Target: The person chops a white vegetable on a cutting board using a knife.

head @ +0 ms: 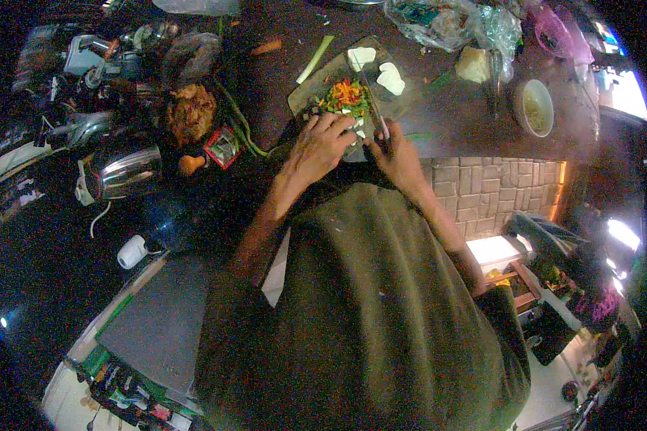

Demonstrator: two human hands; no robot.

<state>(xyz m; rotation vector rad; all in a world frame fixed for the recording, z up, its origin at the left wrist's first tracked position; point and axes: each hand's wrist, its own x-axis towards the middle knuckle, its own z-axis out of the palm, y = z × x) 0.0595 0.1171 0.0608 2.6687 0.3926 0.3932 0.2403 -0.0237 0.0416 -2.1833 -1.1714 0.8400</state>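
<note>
A wooden cutting board (305, 92) lies before me with a heap of finely chopped orange, red and green vegetables (346, 94) on it. My right hand (394, 156) grips the handle of a kitchen knife (374, 102), whose blade points away from me along the right side of the heap. My left hand (323, 141) lies palm down at the near edge of the heap, its fingertips beside small white pieces; whether it holds any of them is hidden. Two larger white pieces, one at the board's far corner (362, 57) and one farther right (391, 78), lie past the blade.
A pale green stalk (315, 59) lies by the board's far left edge. Right of the board are a white bowl (537, 108) with pale contents and clear plastic bags (436, 24). To the left stand a browned food lump (191, 114), a red-edged packet (222, 147) and a metal kettle (129, 173).
</note>
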